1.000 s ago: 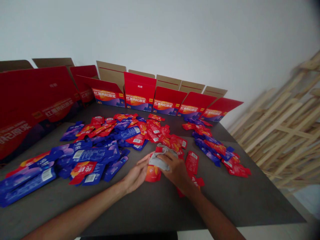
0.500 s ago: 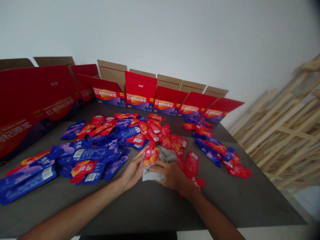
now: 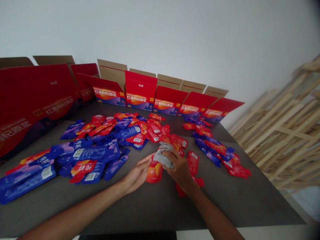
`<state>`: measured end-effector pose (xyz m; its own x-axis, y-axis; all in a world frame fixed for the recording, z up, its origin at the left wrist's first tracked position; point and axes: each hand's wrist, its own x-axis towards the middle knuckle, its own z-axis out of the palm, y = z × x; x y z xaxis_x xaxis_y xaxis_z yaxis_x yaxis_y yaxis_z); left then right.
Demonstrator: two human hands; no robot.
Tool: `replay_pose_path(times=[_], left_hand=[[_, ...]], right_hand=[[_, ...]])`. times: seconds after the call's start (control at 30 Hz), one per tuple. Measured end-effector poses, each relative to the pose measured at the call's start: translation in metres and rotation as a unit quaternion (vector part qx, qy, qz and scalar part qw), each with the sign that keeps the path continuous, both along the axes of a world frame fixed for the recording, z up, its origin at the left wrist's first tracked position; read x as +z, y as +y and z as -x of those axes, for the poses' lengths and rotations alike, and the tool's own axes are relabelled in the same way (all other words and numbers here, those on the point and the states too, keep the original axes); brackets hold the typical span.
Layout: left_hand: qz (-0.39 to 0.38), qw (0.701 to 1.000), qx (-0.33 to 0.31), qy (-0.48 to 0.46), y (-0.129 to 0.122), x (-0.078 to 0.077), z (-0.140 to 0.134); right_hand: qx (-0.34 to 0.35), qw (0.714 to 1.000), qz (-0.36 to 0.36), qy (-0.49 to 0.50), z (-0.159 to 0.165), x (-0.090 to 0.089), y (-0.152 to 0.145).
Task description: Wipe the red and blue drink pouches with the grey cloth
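My left hand [image 3: 137, 176] pinches the left edge of a red pouch [image 3: 154, 172] with an orange fruit print. The pouch hangs just over the dark tabletop, its printed face up. Bunched in my right hand [image 3: 178, 168] is a grey cloth [image 3: 163, 156], pressed on the top end of that pouch and hiding part of it. Loose red pouches [image 3: 193, 162] lie beside and beneath my right hand. A heap of blue pouches [image 3: 116, 166] and red ones spreads to the left of my left hand.
Open red cartons [image 3: 141, 91] stand in a row along the back, and a larger-looking red carton [image 3: 37, 100] is close on the left. Overlapping red and blue pouches [image 3: 217, 147] form a strip on the right of the table [image 3: 237, 200]. Wooden slats [image 3: 287, 133] stand beyond its right edge.
The cloth in my right hand has moved up from the pouch's lower part to its top end. The pouch has shifted slightly down and right, exposing its fruit print.
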<state>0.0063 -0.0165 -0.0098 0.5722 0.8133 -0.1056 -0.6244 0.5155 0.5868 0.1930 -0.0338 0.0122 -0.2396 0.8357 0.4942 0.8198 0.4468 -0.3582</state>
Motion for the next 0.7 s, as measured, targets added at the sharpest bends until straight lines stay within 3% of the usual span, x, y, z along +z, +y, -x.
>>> replay_pose_path(times=[0.17, 0.3, 0.37, 0.5, 0.7], left_hand=[[0.006, 1.000, 0.020, 0.002, 0.005, -0.002, 0.003], [0.027, 0.998, 0.048, -0.006, 0.012, 0.003, 0.008], [0.033, 0.998, 0.058, -0.005, 0.014, 0.007, 0.010], [0.023, 0.998, 0.065, 0.006, 0.012, 0.010, 0.010], [-0.013, 0.999, 0.031, 0.040, 0.005, 0.001, 0.004]], right_hand=[[0.067, 0.997, 0.021, -0.044, -0.001, -0.001, 0.002], [0.180, 0.970, 0.084, -0.139, 0.002, -0.005, 0.003], [0.205, 0.961, 0.096, -0.161, 0.003, -0.007, 0.003], [0.183, 0.970, 0.078, -0.140, 0.005, -0.008, 0.002], [0.034, 0.999, 0.008, -0.035, 0.004, -0.002, 0.000]])
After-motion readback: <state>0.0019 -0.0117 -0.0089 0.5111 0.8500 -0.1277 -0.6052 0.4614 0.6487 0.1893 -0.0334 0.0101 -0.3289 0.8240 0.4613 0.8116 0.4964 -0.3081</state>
